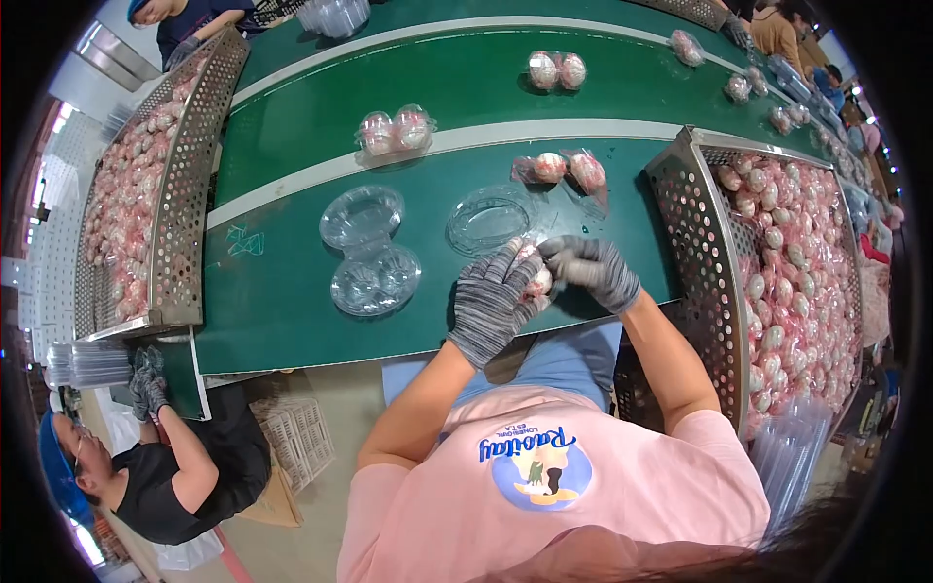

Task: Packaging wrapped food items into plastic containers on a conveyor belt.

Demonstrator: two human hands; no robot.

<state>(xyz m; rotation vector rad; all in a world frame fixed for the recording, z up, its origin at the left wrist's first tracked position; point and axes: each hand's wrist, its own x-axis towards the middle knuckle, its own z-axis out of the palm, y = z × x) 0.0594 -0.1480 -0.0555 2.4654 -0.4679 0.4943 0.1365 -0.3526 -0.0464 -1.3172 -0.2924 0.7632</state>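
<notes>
In a grey striped glove, my left hand is closed around a white egg in red-printed clear film. My right hand, gloved alike and slightly blurred, touches the film at the egg's right side; its exact hold is hidden. Just above my left hand lies a clear oval plastic container, partly covered by it. Another clear clamshell container lies opened out to the left, its two-cup half nearer me. Beyond my hands, two more film-wrapped eggs rest on the green work surface.
Perforated metal bins of wrapped eggs stand at right and left. A green conveyor belt carries filled clamshells. Stacked clear containers stand lower right. A co-worker works at lower left; others are across the belt.
</notes>
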